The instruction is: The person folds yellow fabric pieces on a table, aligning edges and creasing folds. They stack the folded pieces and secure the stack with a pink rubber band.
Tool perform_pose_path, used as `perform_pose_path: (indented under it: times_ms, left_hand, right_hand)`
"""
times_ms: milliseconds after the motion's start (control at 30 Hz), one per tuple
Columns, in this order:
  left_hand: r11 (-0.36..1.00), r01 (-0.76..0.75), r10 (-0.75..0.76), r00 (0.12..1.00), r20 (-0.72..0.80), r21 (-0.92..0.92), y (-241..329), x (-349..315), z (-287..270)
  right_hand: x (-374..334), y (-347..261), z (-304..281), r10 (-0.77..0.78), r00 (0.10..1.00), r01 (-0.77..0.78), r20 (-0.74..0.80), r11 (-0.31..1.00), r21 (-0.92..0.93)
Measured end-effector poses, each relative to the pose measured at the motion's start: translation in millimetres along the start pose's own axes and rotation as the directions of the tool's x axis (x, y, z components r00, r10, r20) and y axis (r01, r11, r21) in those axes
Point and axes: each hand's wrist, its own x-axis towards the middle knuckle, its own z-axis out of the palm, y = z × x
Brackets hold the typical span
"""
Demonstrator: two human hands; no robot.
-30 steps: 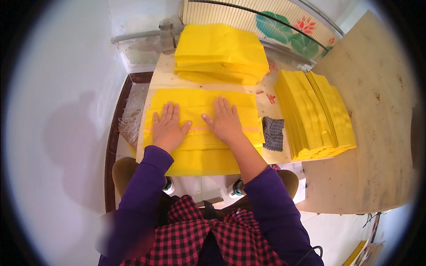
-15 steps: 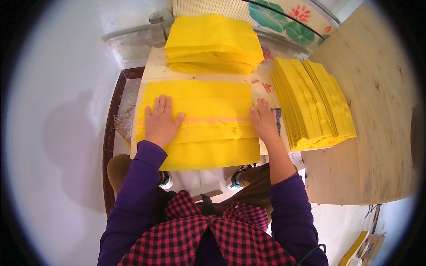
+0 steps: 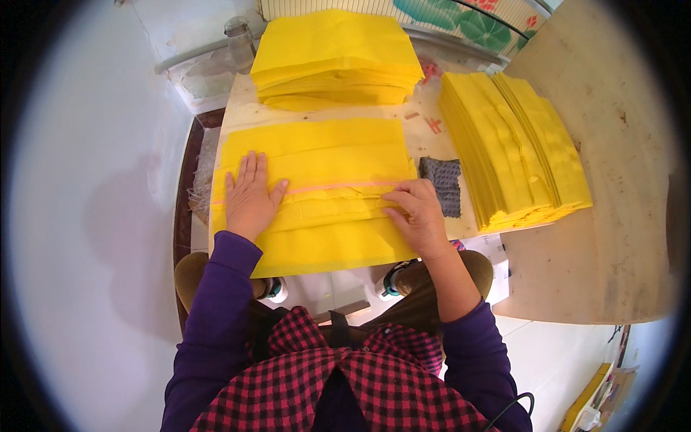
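I'm finding left hand (image 3: 250, 205) lying flat, grasping nothing; right hand (image 3: 421, 222) resting curled, pinch unconfirmed; cloth (image 3: 327, 248) looking light, limp, favouring edge holds.

A pale wooden surface (image 3: 425, 149) carries layered yellow fabric (image 3: 324, 155) beneath the left hand (image 3: 250, 205). Beyond the right hand (image 3: 419, 218) lie red strips (image 3: 433, 125); to its right, a gray textured swatch (image 3: 441, 187), then folded yellow sheets (image 3: 504, 151). Beyond both hands sits a yellow stack (image 3: 335, 54).

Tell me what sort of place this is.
Probably a fabric workroom: stacked yellow rectangular cloth-like sheets and a dark grey zigzag-edged swatch lie on a pale wooden table.
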Motion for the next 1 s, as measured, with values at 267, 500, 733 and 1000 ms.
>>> perform_pose_path:
  times_ms: [267,500,733,1000]
  left_hand:
    - [1.000,0.000,-0.001,1.000,0.014,0.023,0.9,-0.7,-0.6]
    - [0.999,-0.015,0.015,1.000,0.002,0.037,-1.3,-0.4,0.1]
    - [0.999,-0.020,0.020,1.000,-0.002,0.032,-1.1,-0.8,0.1]
    - [1.000,-0.031,0.031,0.999,-0.018,-0.002,-2.3,-1.1,1.3]
  right_hand:
    - [4.4,-0.2,7.6,-0.025,0.999,0.025,0.034,1.000,-0.001]
    - [1.6,1.5,9.8,0.008,1.000,-0.008,-0.003,0.999,0.040]
    - [3.7,2.0,8.2,0.032,0.999,-0.033,0.014,0.996,0.085]
    - [-3.1,11.4,-0.5,0.026,0.999,-0.024,-0.029,0.997,0.069]
